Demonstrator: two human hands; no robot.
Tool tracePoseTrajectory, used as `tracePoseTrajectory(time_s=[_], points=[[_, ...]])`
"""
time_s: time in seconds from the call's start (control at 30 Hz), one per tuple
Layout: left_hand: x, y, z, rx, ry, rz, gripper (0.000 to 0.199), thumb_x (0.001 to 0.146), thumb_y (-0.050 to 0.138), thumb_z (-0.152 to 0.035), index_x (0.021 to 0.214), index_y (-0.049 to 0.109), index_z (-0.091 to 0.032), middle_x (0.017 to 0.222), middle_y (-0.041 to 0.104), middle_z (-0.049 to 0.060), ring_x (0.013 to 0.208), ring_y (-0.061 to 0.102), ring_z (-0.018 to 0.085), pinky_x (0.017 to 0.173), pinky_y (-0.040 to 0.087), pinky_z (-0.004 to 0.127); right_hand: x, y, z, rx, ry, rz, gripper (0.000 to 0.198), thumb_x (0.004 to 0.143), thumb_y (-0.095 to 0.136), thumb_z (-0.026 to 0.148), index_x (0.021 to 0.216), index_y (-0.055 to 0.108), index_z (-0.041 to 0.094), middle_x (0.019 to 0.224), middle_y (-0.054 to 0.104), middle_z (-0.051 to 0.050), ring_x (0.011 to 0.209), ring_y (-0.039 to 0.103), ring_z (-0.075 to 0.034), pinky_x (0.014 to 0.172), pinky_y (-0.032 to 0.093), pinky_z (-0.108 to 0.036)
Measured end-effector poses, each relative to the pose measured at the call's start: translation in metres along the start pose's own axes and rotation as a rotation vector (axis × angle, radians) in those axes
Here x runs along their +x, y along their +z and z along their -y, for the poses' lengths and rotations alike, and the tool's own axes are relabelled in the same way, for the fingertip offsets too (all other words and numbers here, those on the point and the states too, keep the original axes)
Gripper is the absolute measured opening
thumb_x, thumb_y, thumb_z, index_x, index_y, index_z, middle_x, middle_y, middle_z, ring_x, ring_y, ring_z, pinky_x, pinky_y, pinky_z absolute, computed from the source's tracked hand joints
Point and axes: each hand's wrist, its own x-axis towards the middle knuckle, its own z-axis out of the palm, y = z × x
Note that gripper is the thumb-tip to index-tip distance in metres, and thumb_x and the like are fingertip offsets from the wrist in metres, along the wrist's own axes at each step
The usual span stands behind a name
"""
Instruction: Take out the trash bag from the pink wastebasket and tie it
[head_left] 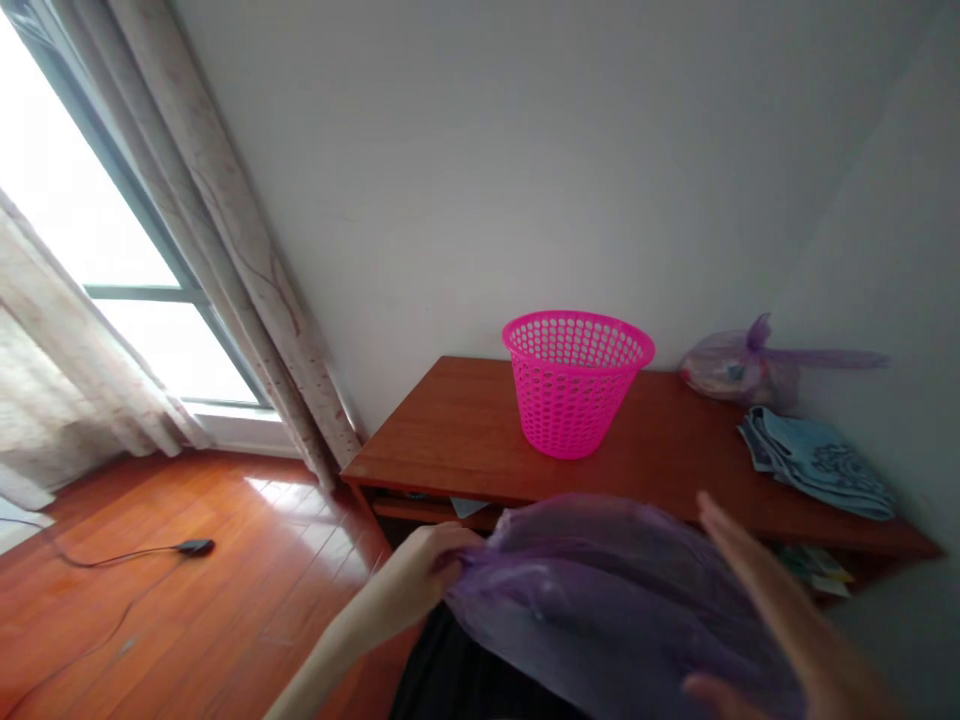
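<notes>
A thin, see-through purple plastic bag [600, 590] spreads wide in front of my body, puffed out and creased. My left hand [436, 565] is closed on its left edge, the plastic bunched between thumb and fingers. At the bag's right side, my right hand [780, 610] has its fingers stretched out and the thumb apart, somewhat blurred; whether it touches the plastic I cannot tell. Beyond the bag, a bright pink plastic basket [566, 400] with a pattern of holes stands upright on the brown wooden desk [450, 430].
On the desk's right side lie a knotted purple bag [724, 365] with things inside and a folded blue cloth [817, 460]. Papers [821, 570] show on a shelf under the top. A black adapter [196, 547] with cables rests on the wooden floor, near the curtain [247, 260].
</notes>
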Motion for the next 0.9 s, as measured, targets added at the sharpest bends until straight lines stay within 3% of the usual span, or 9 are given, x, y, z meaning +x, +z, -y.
tracePoseTrajectory(time_s=[0.13,0.23,0.37,0.5,0.6,0.67,0.77,0.83,0.9], points=[[0.001,0.044,-0.074,0.136,0.296,0.132,0.044,0.076,0.050,-0.001,0.106,0.074,-0.023,0.095,0.071,0.009,0.078,0.065,0.020,0.071,0.050,0.025,0.075,0.070,0.100,-0.064,-0.369,0.022,0.081,0.083,0.053,0.014,0.154,0.015,0.022,0.142,0.048,-0.014,0.132,0.044,-0.031,0.101,0.045,-0.053],[-0.008,0.036,-0.095,0.108,0.434,0.057,0.043,0.081,0.047,0.000,0.107,0.073,-0.023,0.099,0.070,0.010,0.085,0.065,0.020,0.075,0.052,0.025,0.090,0.096,0.090,0.079,-0.159,0.179,0.082,0.077,0.048,0.007,0.153,0.018,0.017,0.122,0.063,-0.013,0.109,0.062,-0.023,0.099,0.048,-0.044],[-0.022,-0.038,-0.053,0.120,0.456,-0.489,0.029,0.083,0.051,-0.005,0.087,0.075,-0.021,0.096,0.069,0.006,0.076,0.064,0.015,0.060,0.050,0.020,0.074,0.099,0.021,0.009,0.292,0.390,0.055,0.075,0.043,0.007,0.127,0.059,0.020,0.110,0.069,-0.009,0.100,0.064,-0.022,0.094,0.046,-0.037],[-0.025,-0.106,0.033,0.137,0.113,-0.956,0.009,0.075,0.062,-0.017,0.076,0.071,-0.017,0.083,0.070,0.003,0.065,0.061,0.015,0.058,0.051,0.025,0.051,0.086,-0.028,0.008,0.473,0.394,0.040,0.077,0.041,0.013,0.107,0.066,0.022,0.109,0.068,-0.006,0.104,0.061,-0.023,0.093,0.043,-0.035],[-0.018,-0.093,0.063,0.346,-0.162,-0.737,0.028,0.069,0.053,-0.016,0.090,0.072,-0.016,0.091,0.071,0.009,0.086,0.066,0.026,0.080,0.055,0.043,0.048,0.076,-0.027,0.161,0.510,0.355,0.038,0.072,0.039,0.012,0.099,0.063,0.020,0.101,0.068,-0.004,0.095,0.062,-0.021,0.083,0.045,-0.029],[-0.011,-0.049,0.054,0.456,-0.041,-0.698,0.053,0.068,0.052,-0.014,0.120,0.063,-0.015,0.130,0.058,0.015,0.122,0.052,0.032,0.105,0.040,0.053,0.054,0.074,-0.012,0.284,0.493,0.301,0.036,0.069,0.038,0.010,0.096,0.061,0.018,0.096,0.067,-0.005,0.090,0.062,-0.020,0.080,0.044,-0.027],[-0.004,0.034,0.023,0.264,0.121,-0.222,0.082,0.074,0.054,-0.013,0.151,0.027,-0.021,0.157,0.027,0.011,0.142,0.029,0.027,0.116,0.026,0.049,0.066,0.077,0.017,0.416,0.415,0.184,0.034,0.070,0.039,0.011,0.097,0.059,0.016,0.096,0.067,-0.006,0.089,0.061,-0.018,0.079,0.044,-0.024],[0.003,0.074,0.014,0.137,0.078,-0.029,0.094,0.067,0.061,-0.012,0.153,0.022,-0.020,0.150,0.041,0.012,0.137,0.038,0.027,0.118,0.021,0.050,0.071,0.081,0.031,0.470,0.344,0.109,0.034,0.072,0.041,0.014,0.102,0.057,0.016,0.097,0.066,-0.006,0.089,0.062,-0.017,0.078,0.044,-0.022],[0.013,0.092,0.021,-0.023,-0.030,-0.015,0.073,0.067,0.054,-0.006,0.139,0.049,-0.019,0.121,0.066,0.009,0.116,0.058,0.026,0.115,0.026,0.049,0.073,0.083,0.036,0.483,0.325,0.042,0.039,0.070,0.043,0.014,0.107,0.056,0.017,0.101,0.066,-0.005,0.091,0.063,-0.017,0.080,0.045,-0.022]])
